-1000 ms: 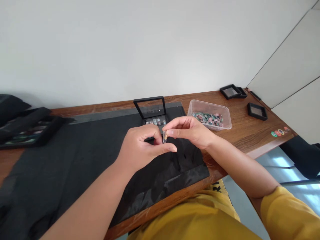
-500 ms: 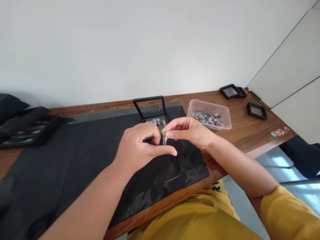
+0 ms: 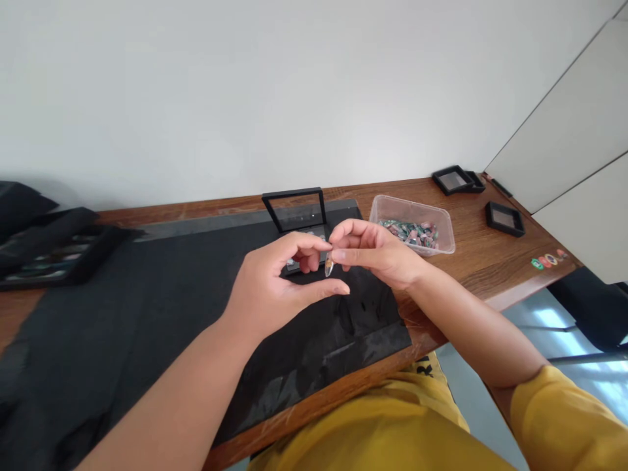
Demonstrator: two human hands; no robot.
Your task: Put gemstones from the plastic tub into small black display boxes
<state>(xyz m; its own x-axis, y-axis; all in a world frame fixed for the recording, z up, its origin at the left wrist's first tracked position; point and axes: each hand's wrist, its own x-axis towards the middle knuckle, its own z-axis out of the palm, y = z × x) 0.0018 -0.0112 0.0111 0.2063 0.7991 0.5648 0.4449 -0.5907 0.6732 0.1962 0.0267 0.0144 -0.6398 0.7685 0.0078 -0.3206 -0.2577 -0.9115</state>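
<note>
- Wooden desk under a black mat, plain wall behind.
- Right hand pinches a small clear stone by its tip; left hand half-curled, fingertips touching it, just above the open display box.
- Best kept low over the mat, so a slip doesn't bounce far.

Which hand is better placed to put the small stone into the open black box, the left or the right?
Probably the right hand: its fingertips pinch the small stone just in front of the open black box. The left hand only touches it from the side, thumb spread.
</note>
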